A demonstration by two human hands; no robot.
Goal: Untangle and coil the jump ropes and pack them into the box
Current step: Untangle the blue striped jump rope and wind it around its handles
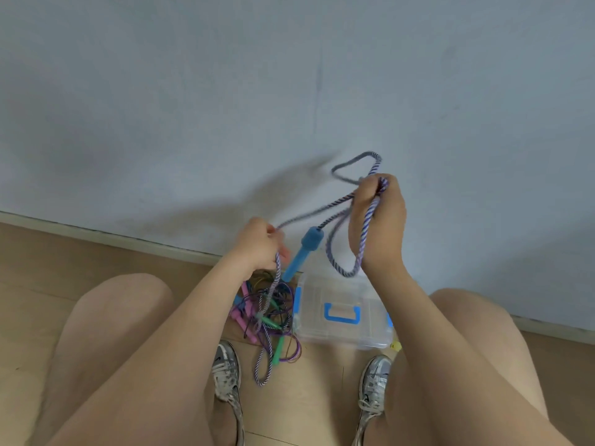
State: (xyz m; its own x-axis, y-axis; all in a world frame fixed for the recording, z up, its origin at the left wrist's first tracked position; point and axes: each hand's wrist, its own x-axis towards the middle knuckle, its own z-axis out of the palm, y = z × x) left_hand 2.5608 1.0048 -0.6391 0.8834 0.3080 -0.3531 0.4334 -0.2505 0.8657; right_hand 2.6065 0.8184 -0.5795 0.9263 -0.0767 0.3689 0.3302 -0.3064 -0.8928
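**Desk:** What's on your head camera?

**Operator:** I see both hands raised above a wooden floor, in front of a grey-blue wall. The right hand [380, 220] sits at about three o'clock from the middle of my view. Its fingers are curled tight round several strands of the striped rope [329, 249]. One loop stands up out of the fist toward twelve o'clock, and another hangs below it toward seven o'clock.

**Desk:** And the left?

**Operator:** The left hand [257, 246] is at about eight o'clock from the middle, fingers closed round the same striped rope. From that fist one run stretches across to the right hand. Another drops toward six o'clock into the tangled pile [270, 317] on the floor.

**Desk:** Any handle showing?

**Operator:** A blue handle [299, 255] dangles between the hands on a strand from the right fist, slanted, with its lower end toward seven o'clock.

**Desk:** Where's the box?

**Operator:** The clear box [322, 333] lies on the floor at about five o'clock from the middle, its blue carry handle facing up. I can't tell whether its latches are fastened. The pile lies just beside it at its nine o'clock, made of thin purple and dark cords with pink handles [240, 313] and green handles [280, 346]. A loop of striped rope lies at the pile's six o'clock, near the left shoe [227, 378].
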